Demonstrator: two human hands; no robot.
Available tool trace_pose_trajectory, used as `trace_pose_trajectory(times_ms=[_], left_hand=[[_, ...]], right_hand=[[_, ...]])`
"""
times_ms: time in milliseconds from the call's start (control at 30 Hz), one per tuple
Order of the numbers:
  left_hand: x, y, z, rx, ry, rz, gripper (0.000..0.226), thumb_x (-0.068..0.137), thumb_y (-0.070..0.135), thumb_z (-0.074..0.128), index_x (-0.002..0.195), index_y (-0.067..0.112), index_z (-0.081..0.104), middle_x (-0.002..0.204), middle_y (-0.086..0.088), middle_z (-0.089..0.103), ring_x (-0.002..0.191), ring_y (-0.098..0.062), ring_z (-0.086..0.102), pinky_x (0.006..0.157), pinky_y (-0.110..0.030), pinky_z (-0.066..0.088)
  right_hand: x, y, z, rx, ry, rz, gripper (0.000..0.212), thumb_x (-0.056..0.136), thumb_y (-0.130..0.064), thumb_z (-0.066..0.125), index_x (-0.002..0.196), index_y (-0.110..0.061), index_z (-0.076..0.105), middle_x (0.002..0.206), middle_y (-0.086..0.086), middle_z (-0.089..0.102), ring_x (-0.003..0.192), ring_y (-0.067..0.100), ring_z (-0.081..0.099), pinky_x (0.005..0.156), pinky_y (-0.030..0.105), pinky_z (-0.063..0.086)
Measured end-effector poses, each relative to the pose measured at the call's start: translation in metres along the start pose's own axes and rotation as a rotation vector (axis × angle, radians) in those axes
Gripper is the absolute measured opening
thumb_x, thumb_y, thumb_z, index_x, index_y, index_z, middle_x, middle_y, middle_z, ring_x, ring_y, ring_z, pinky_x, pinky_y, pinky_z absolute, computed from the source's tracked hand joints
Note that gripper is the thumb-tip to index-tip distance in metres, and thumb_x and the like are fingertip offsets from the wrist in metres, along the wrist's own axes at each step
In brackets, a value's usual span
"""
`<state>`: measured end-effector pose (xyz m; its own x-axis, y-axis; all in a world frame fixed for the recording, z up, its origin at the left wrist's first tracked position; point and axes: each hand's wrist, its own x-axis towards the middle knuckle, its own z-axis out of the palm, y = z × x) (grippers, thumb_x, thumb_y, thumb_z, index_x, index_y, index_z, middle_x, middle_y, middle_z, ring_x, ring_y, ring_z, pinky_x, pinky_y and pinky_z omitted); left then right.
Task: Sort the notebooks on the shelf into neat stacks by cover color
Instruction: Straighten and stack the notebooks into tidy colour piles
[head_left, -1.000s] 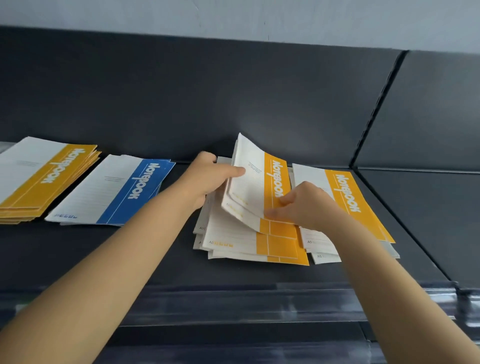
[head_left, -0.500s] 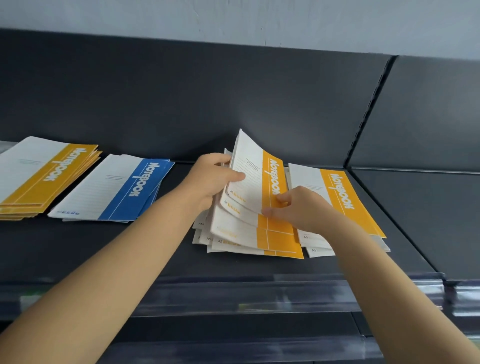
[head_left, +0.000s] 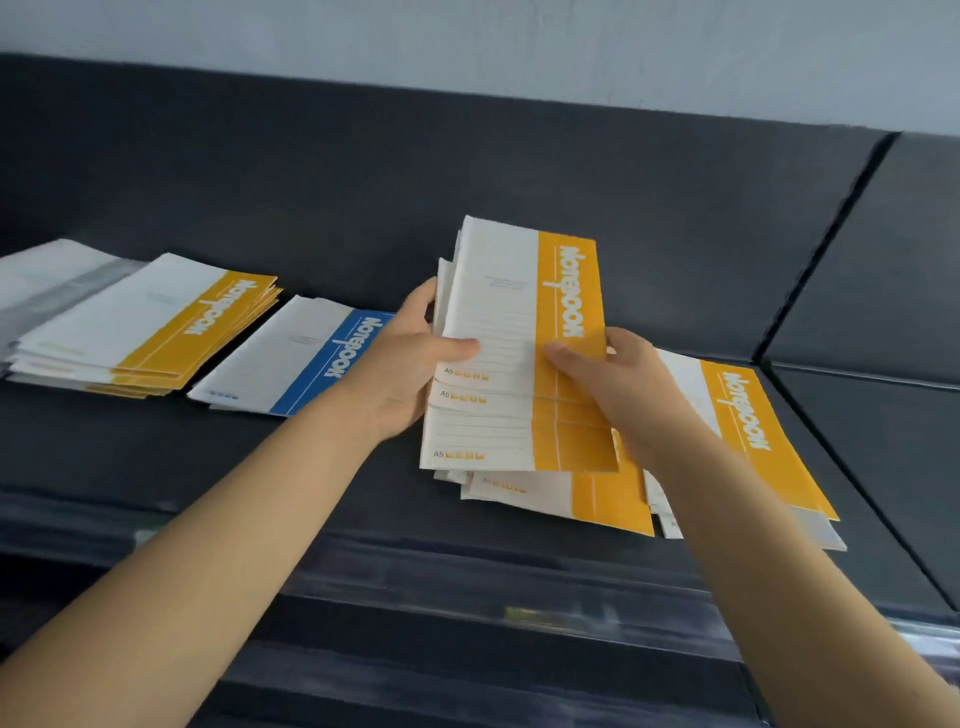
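**Now a yellow bundle hangs between two hands**

Across the dark shelf (head_left: 363, 467), the sorted yellow stack (head_left: 156, 322) lies at the left, with the blue stack (head_left: 291, 358) just right of it. Another yellow stack (head_left: 748, 426) sits at the right. The held bundle of yellow notebooks (head_left: 519, 332) is raised above a few loose notebooks (head_left: 597, 499), its long axis running near to far and its yellow band on the right. The left hand (head_left: 410, 364) grips its left edge, thumb curled onto the white cover. The right hand (head_left: 613, 384) pinches the yellow side, thumb on top. The sorted yellow stack lies leftward of the grip, past the blue one, so the left hand is nearer. A second ago the bundle leaned up off the pile; it is now higher and more squared.
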<state>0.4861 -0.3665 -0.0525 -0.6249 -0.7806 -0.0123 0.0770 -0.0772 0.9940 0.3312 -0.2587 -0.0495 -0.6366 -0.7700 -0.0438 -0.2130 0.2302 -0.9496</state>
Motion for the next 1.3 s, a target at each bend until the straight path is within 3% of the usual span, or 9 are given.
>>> trace_pose_trajectory(times_ms=[167, 500, 633, 767, 867, 967, 1100, 1167, 1300], left_hand=[[-0.021, 0.012, -0.052, 0.113, -0.053, 0.238, 0.095, 0.081, -0.021, 0.057, 0.147, 0.039, 0.025, 0.135, 0.006, 0.058, 0.122, -0.013, 0.058, 0.092, -0.038, 0.055], [-0.047, 0.023, -0.152, 0.2, 0.103, 0.39, 0.054, 0.07, 0.004, 0.075, 0.111, 0.032, 0.055, 0.11, 0.009, 0.07, 0.105, -0.011, 0.066, 0.084, -0.033, 0.056], [-0.048, 0.021, -0.179, 0.188, 0.017, 0.41, 0.045, 0.066, 0.016, 0.075, 0.108, 0.025, 0.059, 0.103, 0.008, 0.072, 0.099, -0.011, 0.068, 0.078, -0.027, 0.057], [-0.042, 0.006, -0.188, 0.157, -0.039, 0.363, 0.047, 0.069, 0.025, 0.076, 0.114, 0.025, 0.061, 0.108, 0.005, 0.071, 0.101, -0.014, 0.067, 0.086, -0.037, 0.055], [-0.043, -0.007, -0.182, 0.252, 0.065, 0.438, 0.046, 0.087, 0.044, 0.055, 0.129, 0.028, 0.044, 0.124, 0.01, 0.061, 0.11, -0.005, 0.06, 0.088, -0.026, 0.051], [-0.044, -0.015, -0.178, 0.447, 0.136, 0.577, 0.045, 0.102, 0.04, 0.031, 0.143, 0.022, 0.023, 0.137, 0.007, 0.05, 0.118, -0.004, 0.054, 0.085, -0.014, 0.051], [-0.035, 0.002, -0.188, 0.499, 0.257, 0.461, 0.036, 0.106, 0.027, 0.032, 0.142, 0.022, 0.034, 0.123, 0.016, 0.052, 0.105, 0.002, 0.054, 0.073, -0.002, 0.043], [-0.028, 0.011, -0.203, 0.519, 0.276, 0.305, 0.03, 0.105, 0.028, 0.035, 0.132, 0.021, 0.046, 0.12, 0.011, 0.058, 0.099, -0.003, 0.057, 0.067, -0.009, 0.044], [-0.031, 0.026, -0.242, 0.377, 0.269, 0.135, 0.022, 0.101, 0.024, 0.044, 0.116, 0.018, 0.061, 0.109, 0.005, 0.068, 0.099, -0.012, 0.064, 0.081, -0.031, 0.053]], right_hand=[[-0.011, -0.019, 0.05, 0.117, 0.001, -0.163, 0.054, 0.08, -0.026, 0.076, 0.124, -0.025, 0.046, 0.119, -0.007, 0.061, 0.105, 0.018, 0.062, 0.087, 0.045, 0.055], [-0.044, -0.04, 0.163, 0.244, 0.033, -0.384, 0.05, 0.069, 0.0, 0.08, 0.102, -0.021, 0.049, 0.105, -0.003, 0.068, 0.097, 0.014, 0.066, 0.083, 0.043, 0.056], [-0.051, -0.05, 0.191, 0.294, 0.101, -0.406, 0.047, 0.071, -0.008, 0.081, 0.105, -0.022, 0.051, 0.103, -0.004, 0.068, 0.093, 0.011, 0.067, 0.081, 0.036, 0.057], [-0.057, -0.054, 0.206, 0.342, 0.181, -0.373, 0.037, 0.074, -0.021, 0.081, 0.1, -0.02, 0.055, 0.097, -0.005, 0.071, 0.088, 0.011, 0.069, 0.078, 0.032, 0.057], [-0.059, -0.048, 0.211, 0.319, 0.219, -0.291, 0.029, 0.078, -0.032, 0.076, 0.098, -0.02, 0.06, 0.092, -0.009, 0.071, 0.085, 0.008, 0.068, 0.072, 0.025, 0.053], [-0.056, -0.042, 0.213, 0.274, 0.194, -0.208, 0.016, 0.084, -0.033, 0.07, 0.095, -0.025, 0.061, 0.09, -0.014, 0.07, 0.086, 0.006, 0.066, 0.065, 0.02, 0.047], [-0.044, -0.051, 0.219, 0.182, 0.142, -0.172, 0.009, 0.088, -0.035, 0.066, 0.094, -0.029, 0.061, 0.092, -0.014, 0.07, 0.085, 0.007, 0.067, 0.074, 0.031, 0.053], [-0.036, -0.06, 0.227, 0.137, 0.106, -0.171, 0.005, 0.089, -0.034, 0.065, 0.09, -0.031, 0.062, 0.091, -0.014, 0.069, 0.084, 0.009, 0.067, 0.075, 0.034, 0.054], [-0.026, -0.077, 0.253, 0.08, 0.078, -0.134, 0.02, 0.091, -0.037, 0.062, 0.108, -0.027, 0.064, 0.101, -0.01, 0.068, 0.089, 0.013, 0.065, 0.076, 0.037, 0.053]])
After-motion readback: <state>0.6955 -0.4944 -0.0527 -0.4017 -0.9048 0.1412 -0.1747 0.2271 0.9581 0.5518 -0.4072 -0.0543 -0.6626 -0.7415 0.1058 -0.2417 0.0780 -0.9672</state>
